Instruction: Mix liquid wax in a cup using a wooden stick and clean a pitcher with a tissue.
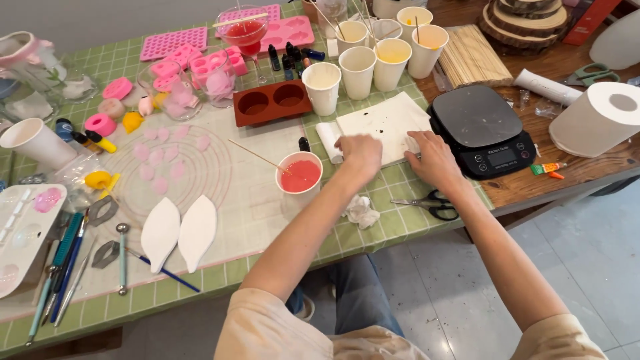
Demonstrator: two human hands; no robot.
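Green checked cloth is covering the worktop [280, 233], which is filling the left and middle of the frame, with grey floor tiles showing at lower right. Both hands are resting on a white paper towel [383, 123] lying just right of centre. The left hand [360, 152] is pressing flat on the towel's lower left part, fingers blurred, so I cannot tell whether its grip is apart or together. The right hand [432, 159] is lying on the towel's right edge, its grip pinched together on a small white fold of the towel there. Just right of that hand a black kitchen scale [480, 127] is sitting on bare wood. Below the right wrist black-handled scissors [430, 203] are lying on the cloth, and a crumpled white tissue [361, 211] is lying near them, toward the left. A paper cup of red liquid [299, 177] is standing just left of the left hand, with a thin wooden stick [257, 155] leaning on its rim. Several white paper cups [373, 60] are standing above the towel, and a brown two-hole mould [272, 102] is sitting left of them. Two white leaf-shaped pieces [179, 233] are lying at lower left.
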